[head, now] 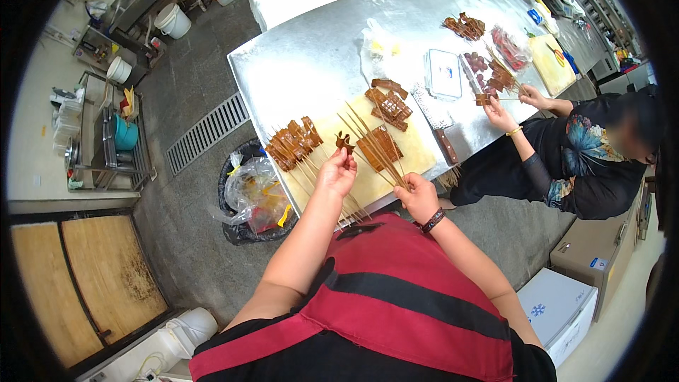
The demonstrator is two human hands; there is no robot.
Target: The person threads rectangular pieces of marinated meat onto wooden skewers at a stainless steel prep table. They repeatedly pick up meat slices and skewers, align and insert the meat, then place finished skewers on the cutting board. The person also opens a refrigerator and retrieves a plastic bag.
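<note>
My left hand (338, 174) grips a folded brown glossy food strip (345, 141) by its lower end, above the cutting board (419, 156). Several thin wooden skewers (383, 158) are bunched in my right hand (417, 197), their tips fanning up over the board. Beneath them lies a stack of flat brown food sheets (390, 143). More cut brown pieces (390, 106) lie at the board's far side. Threaded skewers with brown pieces (293, 144) rest in a row at the board's left edge, sticks towards me.
A cleaver (444, 146) lies right of the board, near a lidded clear container (444, 74). Across to the right, a co-worker (578, 154) holds skewers. A lined waste bin (260, 196) stands on the floor at the table's left. Plastic bags (379, 50) lie farther back.
</note>
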